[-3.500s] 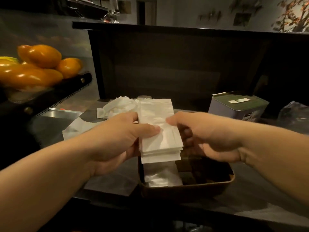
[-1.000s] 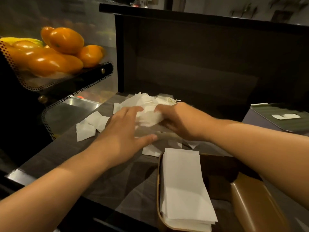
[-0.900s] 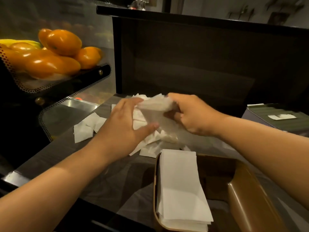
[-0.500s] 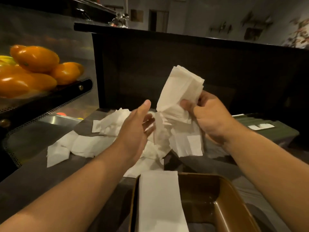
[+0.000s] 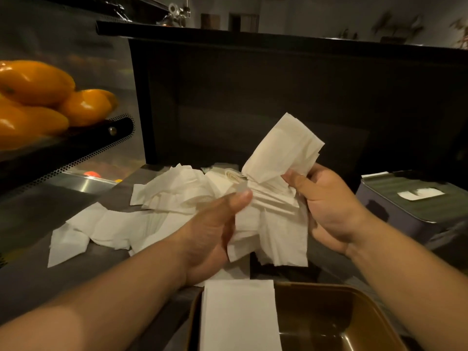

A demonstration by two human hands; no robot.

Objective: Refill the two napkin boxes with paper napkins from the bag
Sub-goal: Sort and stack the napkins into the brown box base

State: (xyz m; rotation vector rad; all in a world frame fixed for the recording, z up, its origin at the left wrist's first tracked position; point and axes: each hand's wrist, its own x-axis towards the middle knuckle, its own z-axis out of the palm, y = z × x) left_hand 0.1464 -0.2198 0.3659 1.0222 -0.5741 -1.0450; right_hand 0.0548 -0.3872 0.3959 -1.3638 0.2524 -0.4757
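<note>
Both hands raised over the dark worktop, sharing 1 untidy bundle of napkins. Left hand closed around the bundle's lower left part, thumb pressed against the paper near the top. Right hand gripping the bundle from the right, fingers curled around the upper sheets, which fan up and tilt to the right. Lower sheets hanging loose and uneven between the 2 palms. Behind and left of the hands, more loose napkins scattered flat on the worktop. Directly below the bundle, a brown napkin box at the near edge, with 1 neat stack of napkins lying along its left side and the right side showing bare bottom. At far left, orange fruit piled on a perforated black shelf. At right, a grey tin with a green lid on the worktop, well apart from the box.
</note>
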